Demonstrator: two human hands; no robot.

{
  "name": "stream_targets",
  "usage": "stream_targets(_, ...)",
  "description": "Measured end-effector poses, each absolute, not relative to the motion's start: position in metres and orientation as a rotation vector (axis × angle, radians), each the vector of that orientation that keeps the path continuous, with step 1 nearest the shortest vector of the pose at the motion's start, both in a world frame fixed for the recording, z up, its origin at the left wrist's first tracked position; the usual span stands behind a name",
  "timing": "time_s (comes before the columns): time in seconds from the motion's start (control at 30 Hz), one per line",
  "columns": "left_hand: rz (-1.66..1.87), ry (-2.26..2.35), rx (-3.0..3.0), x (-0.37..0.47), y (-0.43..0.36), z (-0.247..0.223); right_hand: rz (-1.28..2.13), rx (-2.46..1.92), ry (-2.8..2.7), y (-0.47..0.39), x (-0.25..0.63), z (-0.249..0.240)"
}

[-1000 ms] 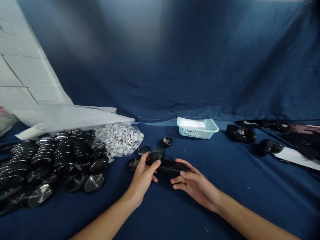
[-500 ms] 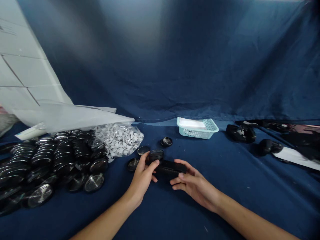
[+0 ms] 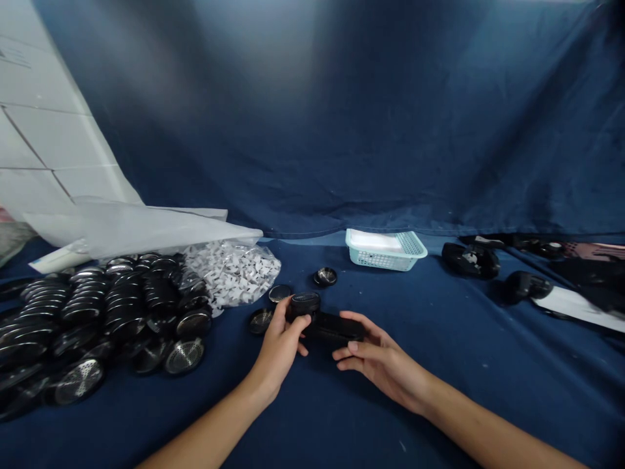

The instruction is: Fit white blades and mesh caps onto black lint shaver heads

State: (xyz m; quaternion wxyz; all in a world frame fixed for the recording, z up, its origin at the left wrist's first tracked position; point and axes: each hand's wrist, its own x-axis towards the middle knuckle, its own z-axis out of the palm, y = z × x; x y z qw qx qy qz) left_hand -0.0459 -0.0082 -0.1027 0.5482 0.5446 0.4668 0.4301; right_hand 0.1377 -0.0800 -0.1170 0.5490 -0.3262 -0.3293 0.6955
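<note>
A black device (image 3: 334,327) with a round head at its left end and a long body lies across between my hands. My left hand (image 3: 280,339) is closed round the round head, thumb in front. The fingers of my right hand (image 3: 374,348) hold the body's right end. Just left of the head, a round black part with a metal mesh (image 3: 260,320) and another disc (image 3: 280,294) lie on the blue cloth. Beyond the device sits a small round black cup (image 3: 325,277).
Many black discs with metal mesh (image 3: 184,355) are stacked at the left. Behind them is a clear bag of small white pieces (image 3: 239,273). A pale green basket (image 3: 385,260) stands at the back; black parts (image 3: 471,260) and a white strip (image 3: 581,309) lie right.
</note>
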Motion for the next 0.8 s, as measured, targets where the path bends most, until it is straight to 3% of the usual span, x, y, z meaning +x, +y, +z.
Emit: stream_targets(0.8, 1.006, 1.118, 1.302, -0.0465, -0.0061, -0.1064, 1.613, -0.836, -0.851, -0.0827, 0.1368, -0.1174)
